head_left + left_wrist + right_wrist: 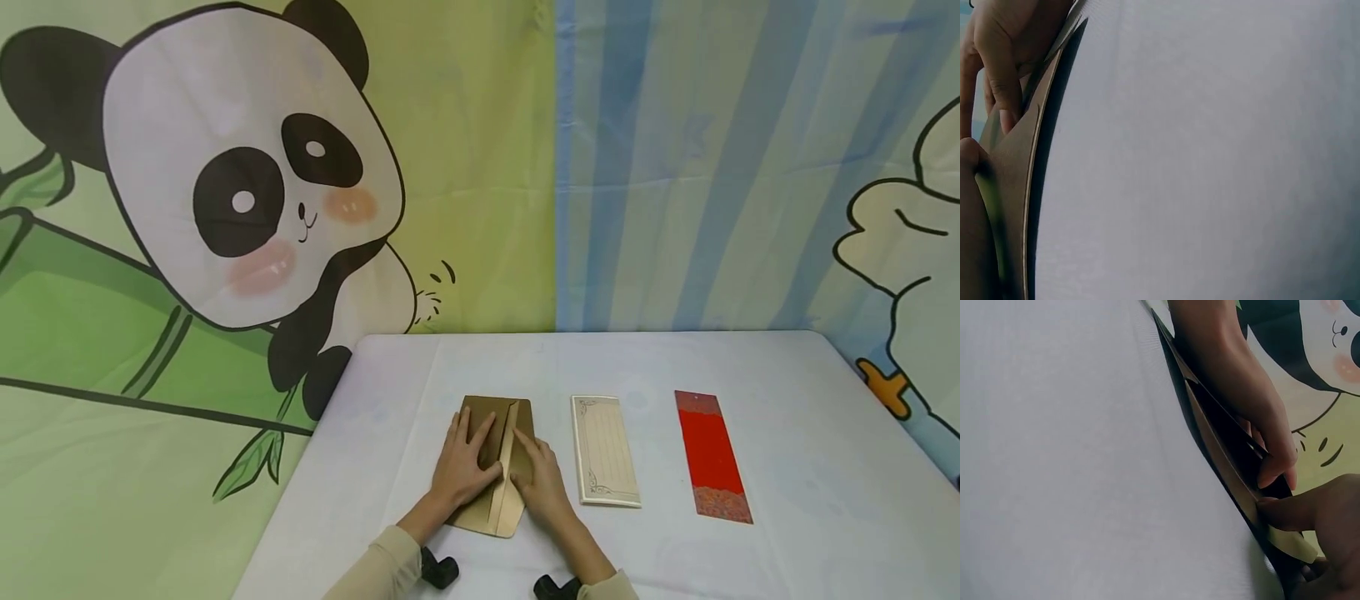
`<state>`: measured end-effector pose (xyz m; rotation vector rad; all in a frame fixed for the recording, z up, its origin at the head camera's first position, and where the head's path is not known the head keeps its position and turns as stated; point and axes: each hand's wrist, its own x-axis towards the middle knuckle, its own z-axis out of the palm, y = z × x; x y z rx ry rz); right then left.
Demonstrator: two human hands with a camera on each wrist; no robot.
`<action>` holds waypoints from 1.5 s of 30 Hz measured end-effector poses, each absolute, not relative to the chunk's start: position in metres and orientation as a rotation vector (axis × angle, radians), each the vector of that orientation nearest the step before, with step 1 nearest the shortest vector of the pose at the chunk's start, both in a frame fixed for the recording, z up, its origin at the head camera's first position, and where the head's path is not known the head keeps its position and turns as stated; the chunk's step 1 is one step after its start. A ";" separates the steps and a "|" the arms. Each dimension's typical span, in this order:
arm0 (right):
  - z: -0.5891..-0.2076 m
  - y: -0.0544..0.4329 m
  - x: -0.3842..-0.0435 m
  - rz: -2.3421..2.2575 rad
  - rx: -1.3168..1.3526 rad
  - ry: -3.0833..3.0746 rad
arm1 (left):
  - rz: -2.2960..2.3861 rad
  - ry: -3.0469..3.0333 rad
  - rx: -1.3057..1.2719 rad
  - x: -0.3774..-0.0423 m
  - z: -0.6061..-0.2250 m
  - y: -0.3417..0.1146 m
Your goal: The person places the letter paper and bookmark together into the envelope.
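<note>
A gold-brown paper envelope [510, 521] lies on the white table, with a long narrow flap [513, 417] running lengthwise near its middle. My left hand [463, 467] rests on its left part, fingers spread and thumb reaching toward the flap. On the right part lies my right hand [543, 483], its fingers extended and its thumb beside the flap. In the right wrist view the right hand [1341, 531] touches the paper with a digit, and a dark gap shows between paper layers beside the left hand [1260, 412]. The left wrist view shows the envelope's edge [1016, 162] slightly lifted.
Right of the envelope lies a cream paper pad [606, 450] with lines and ornamental corners. Farther right is a red paper strip [708, 450] with patterned ends. Behind the table [450, 358] hangs a cloth printed with a panda [247, 167].
</note>
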<state>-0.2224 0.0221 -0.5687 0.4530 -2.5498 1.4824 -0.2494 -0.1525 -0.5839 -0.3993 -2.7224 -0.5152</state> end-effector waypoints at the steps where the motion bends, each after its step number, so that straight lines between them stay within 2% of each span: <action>1: -0.569 0.022 -0.222 1.468 0.450 -2.559 | -0.515 -2.728 -0.400 -0.250 -0.583 -0.152; 22: -0.570 0.020 -0.218 1.220 0.607 -2.574 | -0.528 -2.730 -0.393 -0.249 -0.584 -0.152; 45: -0.566 0.022 -0.218 1.154 0.615 -2.649 | -0.406 -2.786 -0.502 -0.254 -0.586 -0.156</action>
